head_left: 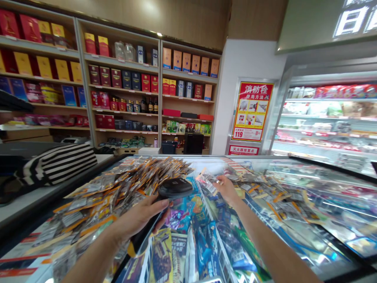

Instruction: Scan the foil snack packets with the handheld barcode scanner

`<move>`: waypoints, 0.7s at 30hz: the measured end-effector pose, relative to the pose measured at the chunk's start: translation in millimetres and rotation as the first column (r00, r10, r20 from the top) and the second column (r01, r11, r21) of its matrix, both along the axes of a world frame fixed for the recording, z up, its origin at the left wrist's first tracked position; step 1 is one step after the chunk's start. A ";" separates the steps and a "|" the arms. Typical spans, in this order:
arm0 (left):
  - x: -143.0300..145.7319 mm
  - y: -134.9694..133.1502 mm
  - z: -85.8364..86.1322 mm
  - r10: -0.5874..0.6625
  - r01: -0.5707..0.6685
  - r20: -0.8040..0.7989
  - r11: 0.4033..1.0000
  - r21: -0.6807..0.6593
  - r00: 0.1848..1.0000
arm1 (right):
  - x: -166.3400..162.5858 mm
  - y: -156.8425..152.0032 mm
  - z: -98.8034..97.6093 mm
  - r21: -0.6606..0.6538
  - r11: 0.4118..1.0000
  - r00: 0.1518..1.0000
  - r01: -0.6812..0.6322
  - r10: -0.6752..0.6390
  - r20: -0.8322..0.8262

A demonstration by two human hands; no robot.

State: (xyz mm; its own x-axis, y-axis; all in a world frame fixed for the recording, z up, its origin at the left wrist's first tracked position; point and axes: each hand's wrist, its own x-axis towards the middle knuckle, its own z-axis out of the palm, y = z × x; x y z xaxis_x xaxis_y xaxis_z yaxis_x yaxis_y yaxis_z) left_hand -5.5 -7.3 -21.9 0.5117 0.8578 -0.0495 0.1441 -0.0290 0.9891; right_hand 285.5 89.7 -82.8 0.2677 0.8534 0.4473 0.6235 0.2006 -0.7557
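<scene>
Two bare hands reach in from the bottom of the frame over a glass-topped freezer (17, 232). Left of centre, the left hand (144, 214) grips the handle of a black scanner (176, 188), whose rounded head sits just beyond the fingers, to their upper right. Right of centre, the right hand (228, 188) pinches a small clear packet (207, 181) by its edge; the packet juts leftward from the fingertips, to the right of the scanner head, apart from it. A large heap of packets (118, 184) covers the left side; a smaller spread (285, 200) lies at right. A striped bag (69, 163) rests at far left.
</scene>
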 end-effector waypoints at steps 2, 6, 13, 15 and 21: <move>0.0 -0.4 -1.4 0.023 -0.023 0.000 1.000 0.009 1.000 | 0.7 -0.6 2.1 -0.005 1.000 1.000 0.021 -0.021 0.010; -0.6 -1.5 -2.4 0.067 -0.067 -0.064 0.998 0.012 0.996 | 2.0 -1.4 4.8 0.002 0.999 0.999 0.042 -0.042 0.009; -5.7 -0.8 -0.5 0.001 -0.002 -0.018 0.996 -0.094 1.000 | -1.9 -5.1 8.6 -0.008 0.997 0.997 0.073 -0.073 0.028; -4.9 -0.6 -1.9 0.016 -0.017 -0.003 0.994 -0.107 1.000 | -3.7 -6.7 10.1 -0.017 0.997 0.997 0.071 -0.071 0.029; 1.2 -0.5 -3.7 0.025 -0.021 0.049 0.997 -0.072 0.998 | -5.2 -9.1 12.9 -0.009 0.999 0.998 0.039 -0.039 0.040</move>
State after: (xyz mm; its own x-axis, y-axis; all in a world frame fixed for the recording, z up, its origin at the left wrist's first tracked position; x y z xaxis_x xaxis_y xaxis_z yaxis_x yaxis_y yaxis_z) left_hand -4.3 -7.8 -25.6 0.4954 0.8644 -0.0859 0.0941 0.0449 0.9946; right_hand 280.2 80.6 -69.9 0.2833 0.8468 0.4502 0.6602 0.1683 -0.7320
